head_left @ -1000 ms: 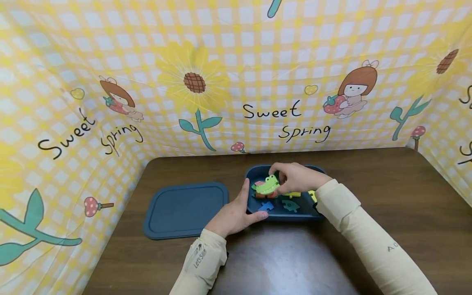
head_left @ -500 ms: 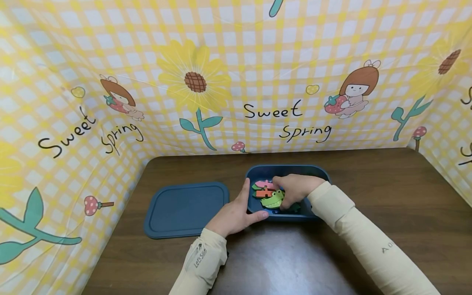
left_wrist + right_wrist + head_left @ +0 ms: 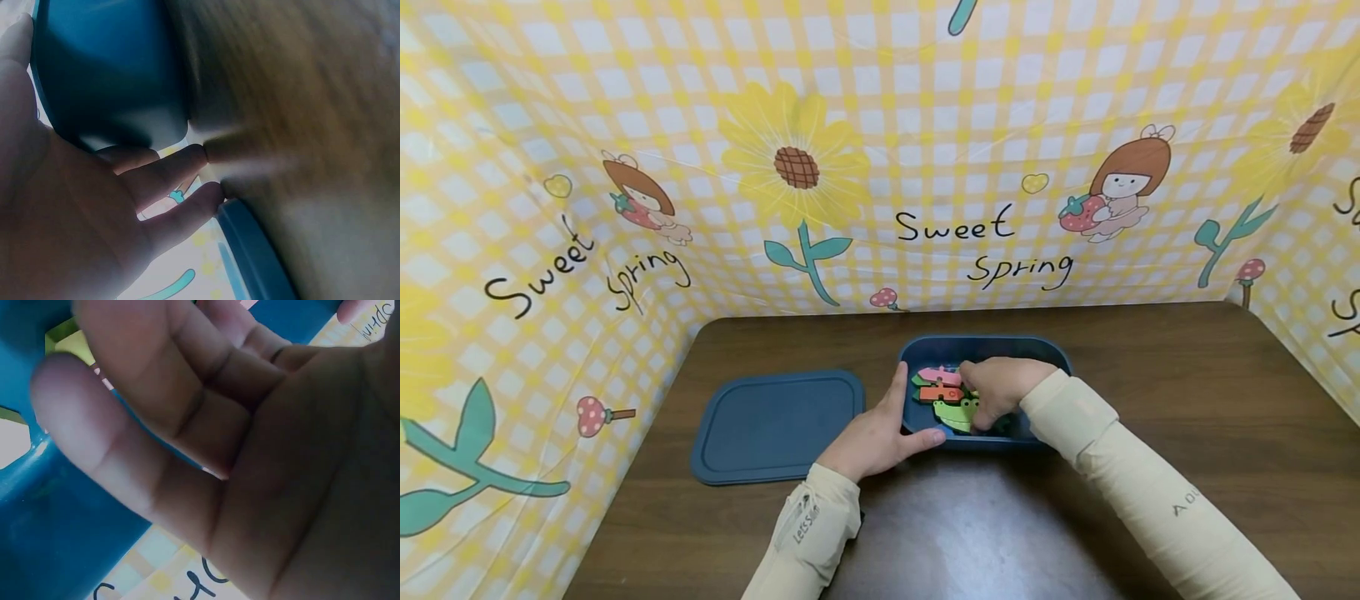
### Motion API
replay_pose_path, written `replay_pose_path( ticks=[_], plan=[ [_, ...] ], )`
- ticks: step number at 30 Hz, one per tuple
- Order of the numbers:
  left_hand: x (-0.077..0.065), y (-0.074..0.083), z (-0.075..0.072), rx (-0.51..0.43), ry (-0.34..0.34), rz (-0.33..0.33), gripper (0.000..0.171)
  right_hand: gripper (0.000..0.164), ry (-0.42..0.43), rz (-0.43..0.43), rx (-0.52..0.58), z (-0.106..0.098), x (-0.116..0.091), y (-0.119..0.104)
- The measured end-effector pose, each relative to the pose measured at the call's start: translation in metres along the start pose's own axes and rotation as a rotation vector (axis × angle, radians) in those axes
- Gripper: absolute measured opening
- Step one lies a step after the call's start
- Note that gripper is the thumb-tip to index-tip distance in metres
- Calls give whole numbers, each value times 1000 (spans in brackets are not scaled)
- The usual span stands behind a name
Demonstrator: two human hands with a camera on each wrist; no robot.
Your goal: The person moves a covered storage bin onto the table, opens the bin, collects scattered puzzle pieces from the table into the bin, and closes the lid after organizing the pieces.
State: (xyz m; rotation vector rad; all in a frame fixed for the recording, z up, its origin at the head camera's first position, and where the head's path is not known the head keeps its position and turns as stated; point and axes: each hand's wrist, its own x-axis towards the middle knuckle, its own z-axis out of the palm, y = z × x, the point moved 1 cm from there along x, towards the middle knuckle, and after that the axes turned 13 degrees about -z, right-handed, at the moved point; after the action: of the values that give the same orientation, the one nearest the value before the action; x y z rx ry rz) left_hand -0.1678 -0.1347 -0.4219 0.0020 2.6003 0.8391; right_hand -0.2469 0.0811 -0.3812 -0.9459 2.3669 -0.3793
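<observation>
In the head view, a dark blue box point(image 3: 992, 442) holds several puzzle pieces. My right hand point(image 3: 1003, 387) reaches inside, its thumb and fingers pinching the tail-side end of a green crocodile puzzle piece point(image 3: 953, 415) low in the box. Just behind the crocodile lie an orange piece point(image 3: 938, 392) and a pink piece point(image 3: 937, 377), both with green ends. The hand covers part of the contents. My left hand point(image 3: 876, 437) rests with extended fingers along the box's left wall, thumb on the front rim. In the left wrist view those fingers lie beside the box wall point(image 3: 119, 69).
A blue lid point(image 3: 778, 429) lies flat on the brown wooden table point(image 3: 985, 533), left of the box; the left hand is close to its right edge. Checked yellow fabric point(image 3: 880, 150) with flowers and writing stands up around the table's back and sides.
My right hand has lowered the crocodile piece toward the front of the box, from over the orange and pink pieces to just in front of them. The left hand has stayed at the box.
</observation>
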Motion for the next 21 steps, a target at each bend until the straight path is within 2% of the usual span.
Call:
replay_pose_path(
  ticks=[5, 13, 21],
  plan=[
    [1, 0, 0, 4, -1, -4, 111, 59, 124, -69, -40, -7, -1, 0],
    [0, 1, 0, 15, 4, -2, 112, 47, 351, -242, 20, -21, -8, -1],
    [0, 0, 1, -6, 27, 17, 112, 40, 510, -251, 24, -34, -31, -1]
  ],
)
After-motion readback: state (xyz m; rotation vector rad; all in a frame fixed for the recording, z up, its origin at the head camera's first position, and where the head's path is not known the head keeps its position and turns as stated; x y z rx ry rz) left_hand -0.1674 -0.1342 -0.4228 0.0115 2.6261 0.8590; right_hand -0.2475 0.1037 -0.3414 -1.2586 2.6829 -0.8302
